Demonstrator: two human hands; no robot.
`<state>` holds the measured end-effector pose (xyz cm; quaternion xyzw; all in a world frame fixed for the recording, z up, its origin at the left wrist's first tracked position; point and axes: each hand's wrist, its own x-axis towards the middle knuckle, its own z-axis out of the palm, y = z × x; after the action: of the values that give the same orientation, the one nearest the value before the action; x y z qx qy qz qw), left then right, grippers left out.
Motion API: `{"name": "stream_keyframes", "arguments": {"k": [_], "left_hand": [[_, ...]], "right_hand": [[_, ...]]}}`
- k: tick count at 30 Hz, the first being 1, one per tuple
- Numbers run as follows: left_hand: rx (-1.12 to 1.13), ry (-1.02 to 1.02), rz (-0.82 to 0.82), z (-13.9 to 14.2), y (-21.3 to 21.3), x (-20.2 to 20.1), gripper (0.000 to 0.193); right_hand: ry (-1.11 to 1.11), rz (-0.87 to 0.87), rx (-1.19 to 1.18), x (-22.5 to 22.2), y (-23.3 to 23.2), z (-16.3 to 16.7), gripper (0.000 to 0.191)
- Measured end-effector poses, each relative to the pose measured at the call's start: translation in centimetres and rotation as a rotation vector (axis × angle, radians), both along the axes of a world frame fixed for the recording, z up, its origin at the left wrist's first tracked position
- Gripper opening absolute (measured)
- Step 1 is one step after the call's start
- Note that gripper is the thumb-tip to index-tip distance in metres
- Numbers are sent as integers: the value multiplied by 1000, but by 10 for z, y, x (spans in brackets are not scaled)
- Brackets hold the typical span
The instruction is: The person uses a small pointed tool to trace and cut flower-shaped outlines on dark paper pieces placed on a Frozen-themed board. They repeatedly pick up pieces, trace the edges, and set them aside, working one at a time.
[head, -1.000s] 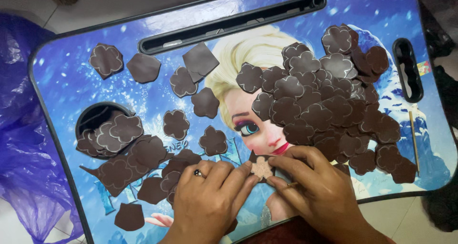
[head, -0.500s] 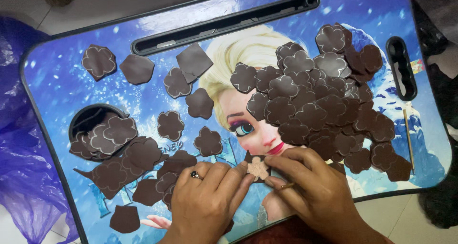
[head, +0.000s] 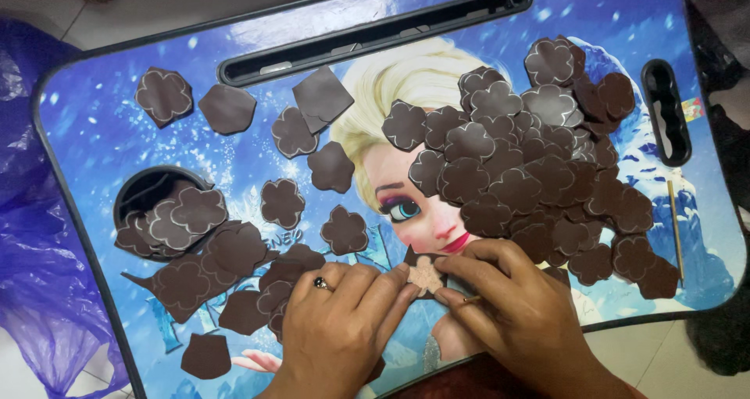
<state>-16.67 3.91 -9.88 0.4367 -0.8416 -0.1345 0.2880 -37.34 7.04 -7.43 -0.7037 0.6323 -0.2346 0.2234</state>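
Note:
My left hand [head: 344, 321] and my right hand [head: 512, 301] meet at the near edge of a blue lap table [head: 94, 126]. Between their fingertips they pinch a small flower-shaped piece [head: 426, 274], tan on the face I see, with dark brown foam showing behind it. A ring sits on a finger of the left hand. To the right of my hands lies a big heap of dark brown flower cut-outs [head: 531, 172]. Brown foam scraps and cut-outs [head: 226, 266] lie to the left of my left hand.
Loose brown flower pieces [head: 281, 204] lie scattered over the table's cartoon picture. A round cup recess [head: 160, 208] at the left holds several. A long slot [head: 375, 32] runs along the far edge. A thin stick [head: 676, 227] lies at the right. A purple plastic bag [head: 31, 274] sits left.
Both hands stay on the small flower piece; the fingers shift slightly. The view has drifted a little, nothing else on the table moved.

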Motion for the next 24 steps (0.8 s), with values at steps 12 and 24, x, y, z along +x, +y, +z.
{"name": "stream_keyframes", "arguments": {"k": [12,24], "left_hand": [[-311,-426,-136,-12,35,-4,47],[-243,-257,-263,-14,16,23,53]], "right_hand": [[-139,-106,-60,-5,12,8,24],[-402,-224,-142,0,38,-2,37]]}}
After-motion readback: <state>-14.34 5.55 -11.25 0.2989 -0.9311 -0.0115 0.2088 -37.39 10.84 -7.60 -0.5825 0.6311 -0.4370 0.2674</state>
